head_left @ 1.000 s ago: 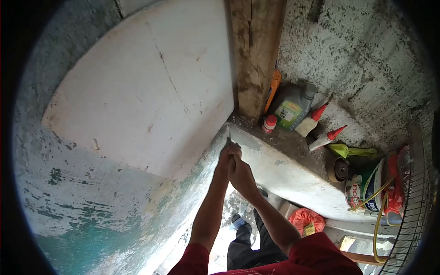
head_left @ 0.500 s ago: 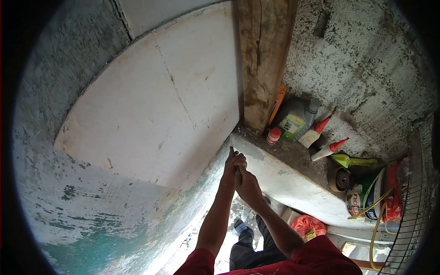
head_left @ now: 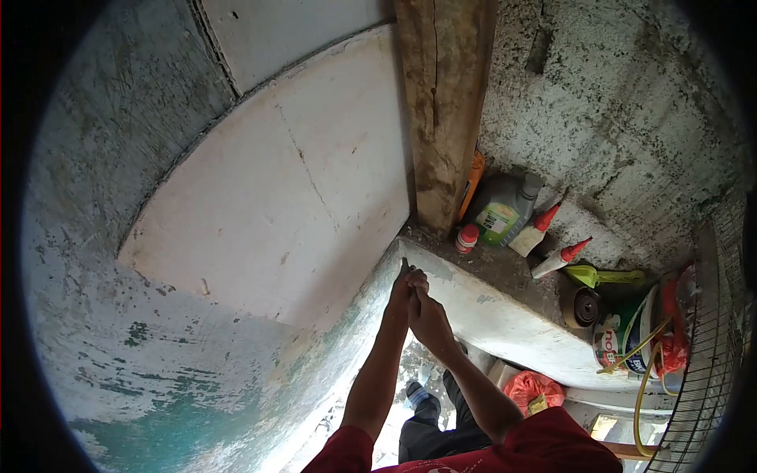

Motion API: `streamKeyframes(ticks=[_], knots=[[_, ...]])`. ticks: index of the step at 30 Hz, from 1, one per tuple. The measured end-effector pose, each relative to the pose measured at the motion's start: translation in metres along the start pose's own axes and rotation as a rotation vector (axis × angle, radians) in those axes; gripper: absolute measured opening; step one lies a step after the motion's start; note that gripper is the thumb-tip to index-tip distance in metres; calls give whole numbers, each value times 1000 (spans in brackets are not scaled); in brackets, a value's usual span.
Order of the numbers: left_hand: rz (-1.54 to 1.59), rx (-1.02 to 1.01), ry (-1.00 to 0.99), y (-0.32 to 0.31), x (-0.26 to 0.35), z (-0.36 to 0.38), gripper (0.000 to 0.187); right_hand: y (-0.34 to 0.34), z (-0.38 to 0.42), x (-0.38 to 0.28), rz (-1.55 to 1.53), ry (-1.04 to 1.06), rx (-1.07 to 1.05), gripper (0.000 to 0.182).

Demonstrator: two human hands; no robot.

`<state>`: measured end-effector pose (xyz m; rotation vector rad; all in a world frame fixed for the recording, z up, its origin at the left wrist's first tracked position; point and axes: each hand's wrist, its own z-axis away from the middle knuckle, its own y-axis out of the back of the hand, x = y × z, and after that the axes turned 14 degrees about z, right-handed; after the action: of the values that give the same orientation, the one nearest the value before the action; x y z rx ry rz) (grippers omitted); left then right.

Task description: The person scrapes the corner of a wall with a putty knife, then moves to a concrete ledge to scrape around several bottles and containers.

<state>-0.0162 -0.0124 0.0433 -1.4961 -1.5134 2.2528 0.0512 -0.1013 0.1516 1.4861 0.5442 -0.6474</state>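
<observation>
My left hand (head_left: 401, 285) and my right hand (head_left: 423, 303) are close together at the corner of the wall. Both are closed, one against the other. From the top of the left hand a narrow dark tip points up toward the corner. Whether it is a finger or a slim tool is too small to tell. Fingers of the right hand curl beside the left, and what they grip is hidden. Close above the hands is the end of a concrete ledge (head_left: 473, 296), its side coated in patchy white paint. Peeling white and green paint covers the wall (head_left: 189, 355) on the left.
Along the ledge stand a grey jug (head_left: 505, 206), a small red-capped bottle (head_left: 467, 237), red-nozzled tubes (head_left: 561, 258), a brown roll (head_left: 582, 307) and a paint bucket (head_left: 631, 335). A wooden post (head_left: 445, 118) rises behind. A wire rack (head_left: 710, 339) borders the right; below lies a red bag (head_left: 533, 389).
The view has shifted slightly, so the post and shelf items sit a little further left. Both hands stay together at the corner, appearing slightly lower in view.
</observation>
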Motion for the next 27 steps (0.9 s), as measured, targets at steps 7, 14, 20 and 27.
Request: streamKeyframes(ticks=[7, 14, 20, 27], knots=[[-470, 182, -283, 111, 14, 25, 40, -35, 35, 88, 31, 226, 142, 27], [-1094, 365, -464, 144, -80, 118, 33, 11, 119, 107, -852, -684, -622, 23], [-803, 566, -619, 127, -87, 121, 35, -17, 123, 86, -923, -763, -669, 29], [-981, 596, -486, 57, -34, 110, 23, -33, 82, 35, -1247, -725, -551, 19]])
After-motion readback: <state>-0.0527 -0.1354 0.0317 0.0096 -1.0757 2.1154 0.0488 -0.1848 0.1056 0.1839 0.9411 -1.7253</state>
